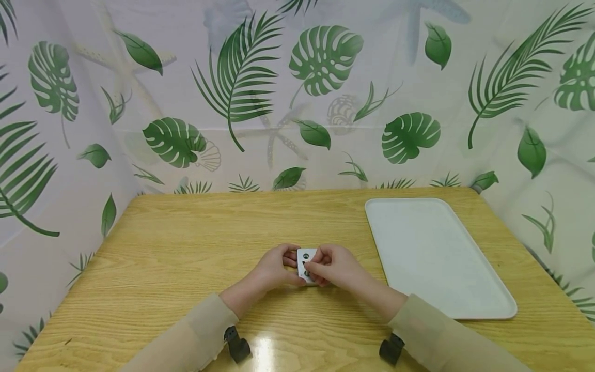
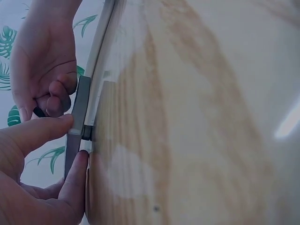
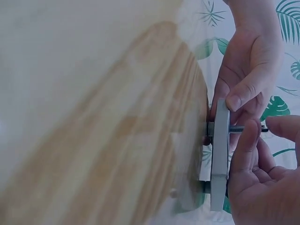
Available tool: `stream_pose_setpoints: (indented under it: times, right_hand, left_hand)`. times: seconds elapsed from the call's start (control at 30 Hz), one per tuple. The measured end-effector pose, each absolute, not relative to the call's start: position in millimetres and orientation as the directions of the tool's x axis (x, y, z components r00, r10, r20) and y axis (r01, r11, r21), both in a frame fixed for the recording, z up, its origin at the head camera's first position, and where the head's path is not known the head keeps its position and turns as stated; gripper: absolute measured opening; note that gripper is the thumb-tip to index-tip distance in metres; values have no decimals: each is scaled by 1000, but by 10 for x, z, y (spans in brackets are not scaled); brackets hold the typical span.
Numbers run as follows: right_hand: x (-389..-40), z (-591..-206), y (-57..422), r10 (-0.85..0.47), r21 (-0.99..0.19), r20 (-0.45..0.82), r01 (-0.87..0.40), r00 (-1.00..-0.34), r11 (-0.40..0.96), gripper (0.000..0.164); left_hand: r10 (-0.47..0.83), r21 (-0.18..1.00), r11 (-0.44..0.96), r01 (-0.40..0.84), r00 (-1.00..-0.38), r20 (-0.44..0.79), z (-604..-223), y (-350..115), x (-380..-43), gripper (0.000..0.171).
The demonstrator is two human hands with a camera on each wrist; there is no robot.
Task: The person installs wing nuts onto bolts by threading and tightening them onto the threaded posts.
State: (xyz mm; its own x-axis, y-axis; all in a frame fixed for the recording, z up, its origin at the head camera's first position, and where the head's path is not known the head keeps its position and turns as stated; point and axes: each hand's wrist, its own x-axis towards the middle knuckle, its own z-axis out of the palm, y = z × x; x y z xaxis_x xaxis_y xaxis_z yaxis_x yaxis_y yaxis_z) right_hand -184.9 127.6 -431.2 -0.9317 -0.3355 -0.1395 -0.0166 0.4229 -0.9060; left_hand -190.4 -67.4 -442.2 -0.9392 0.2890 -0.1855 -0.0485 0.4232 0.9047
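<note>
A small white rectangular plate [image 1: 313, 252] with round holes in its face is held just over the wooden table. My left hand [image 1: 273, 269] grips it from the left, thumb at the near end and fingers at the far end. Edge-on in the right wrist view, the plate [image 3: 219, 157] has a threaded screw [image 3: 237, 128] standing out of its upper face. My right hand [image 1: 343, 267] pinches that screw between thumb and finger. On the underside, short dark fittings [image 3: 205, 186] stick out toward the table. Fingers partly cover the screw's dark tip.
A white tray [image 1: 432, 258] lies on the right side of the wooden table [image 1: 186, 243]. Behind and at the sides hangs a leaf-patterned cloth [image 1: 260, 155]. Dark wrist-worn cameras [image 1: 238, 347] sit under both sleeves.
</note>
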Motion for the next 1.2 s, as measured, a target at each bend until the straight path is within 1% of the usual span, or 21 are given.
stream_pose_setpoints:
  times: [0.1,0.13,0.23,0.3,0.4,0.5,0.63,0.8,1.0,1.2]
  right_hand:
    - [-1841,-4290,1292,-349,-905,-132,-31,-928,424,14]
    - [-1844,-4285,1299,-360,-909,-131,-33,-924,415,16]
    - [-1860,-4284,1316,-406,-926,-119,-47,-906,376,31]
    - [-1877,-4294,1327,-440,-935,-107,-60,-892,350,36]
    - [-1892,-4313,1340,-473,-944,-100,-66,-876,322,33]
    - [-1898,-4322,1339,-468,-945,-116,-48,-876,324,29]
    - [-1898,-4327,1312,-428,-939,-143,-15,-892,344,25]
    - [-1889,-4336,1263,-370,-928,-145,-4,-918,371,14]
    - [-1878,-4312,1229,-325,-918,-155,14,-933,397,21]
    - [-1864,-4294,1244,-324,-913,-148,3,-935,409,20]
  left_hand:
    - [289,902,428,-48,-939,-188,-4428,-675,-1909,79]
    - [288,903,427,-51,-939,-190,-4429,-676,-1910,79]
    - [288,901,431,-52,-938,-192,-4428,-677,-1913,80]
    - [288,901,431,-52,-938,-193,-4425,-677,-1911,79]
    - [296,902,429,-50,-935,-193,-4416,-680,-1905,79]
    - [299,905,421,-59,-933,-199,-4411,-683,-1898,79]
    - [306,908,415,-61,-930,-203,-4424,-690,-1903,80]
    - [309,914,402,-58,-931,-196,-4454,-696,-1917,80]
    - [309,914,400,-64,-930,-200,-4445,-692,-1918,80]
    - [307,913,403,-71,-929,-208,-4439,-685,-1927,79]
